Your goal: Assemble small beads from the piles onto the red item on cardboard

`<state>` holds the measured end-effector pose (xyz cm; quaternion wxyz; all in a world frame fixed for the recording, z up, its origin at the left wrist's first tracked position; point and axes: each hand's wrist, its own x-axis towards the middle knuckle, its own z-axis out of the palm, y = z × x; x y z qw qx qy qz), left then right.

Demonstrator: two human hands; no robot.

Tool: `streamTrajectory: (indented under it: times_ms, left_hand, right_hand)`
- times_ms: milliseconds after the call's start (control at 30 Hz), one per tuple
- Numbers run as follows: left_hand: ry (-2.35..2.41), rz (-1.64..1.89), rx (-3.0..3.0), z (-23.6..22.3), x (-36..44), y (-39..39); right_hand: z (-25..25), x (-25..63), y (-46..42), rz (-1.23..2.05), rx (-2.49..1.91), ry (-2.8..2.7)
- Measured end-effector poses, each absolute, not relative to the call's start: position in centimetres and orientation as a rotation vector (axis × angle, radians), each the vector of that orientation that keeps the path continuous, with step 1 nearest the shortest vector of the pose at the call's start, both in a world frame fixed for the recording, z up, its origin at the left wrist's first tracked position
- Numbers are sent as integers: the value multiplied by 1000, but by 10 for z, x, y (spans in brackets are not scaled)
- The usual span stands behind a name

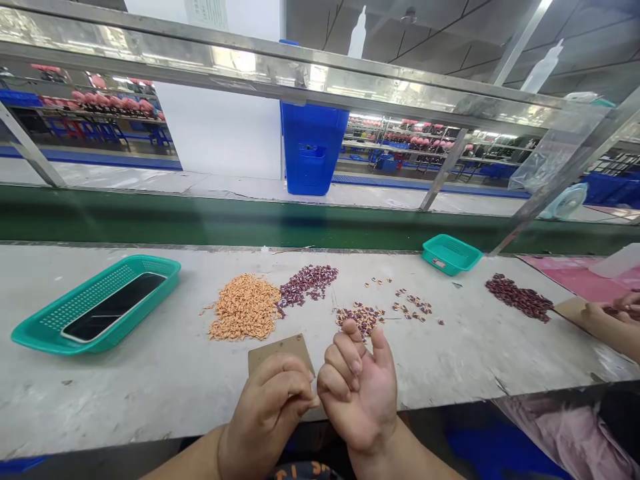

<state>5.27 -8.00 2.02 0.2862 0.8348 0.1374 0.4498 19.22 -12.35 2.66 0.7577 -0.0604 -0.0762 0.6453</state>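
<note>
Hardly visible: piece [314, 400] in left hand [263, 407]

Teal plastic baskets on a worn, pale grey surface [100, 407], with a green conveyor belt [150, 217] behind

At left, a long teal mesh basket [50, 337] holding a flat black phone-like slab [113, 307]; farther right, near the surface's back edge, a small teal tray [450, 257]. Beyond the green belt, a tall blue plastic bin [313, 150] and metal racks of pink items [420, 143]. Overhead, a steel-framed glass panel [280, 73]. At right, a pale blue fan [567, 203], a pink sheet [575, 280], and a co-worker's forearm [620, 330] at the frame's edge, beside a dark red heap of small pieces [520, 297].
</note>
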Motion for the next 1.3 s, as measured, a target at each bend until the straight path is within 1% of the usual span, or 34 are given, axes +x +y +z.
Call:
streamTrajectory:
  times_ms: [233, 600, 800, 1033, 1300]
  left_hand:
    - [358, 1316, 2284, 21, 55, -78]
    - [422, 1281, 2263, 20, 57, -79]
    - [420, 1161, 2231, 17, 55, -81]
    - [403, 1315, 2188, 13, 58, -80]
    - [386, 1277, 2123, 13, 59, -80]
  right_hand:
    - [27, 191, -122, 1415, -131, -169]
    - [28, 188, -123, 1459, -83, -167]
    - [24, 188, -124, 1476, -63, -162]
    - [26, 187, -124, 1465, -67, -171]
    - [25, 187, -124, 1441, -130, -179]
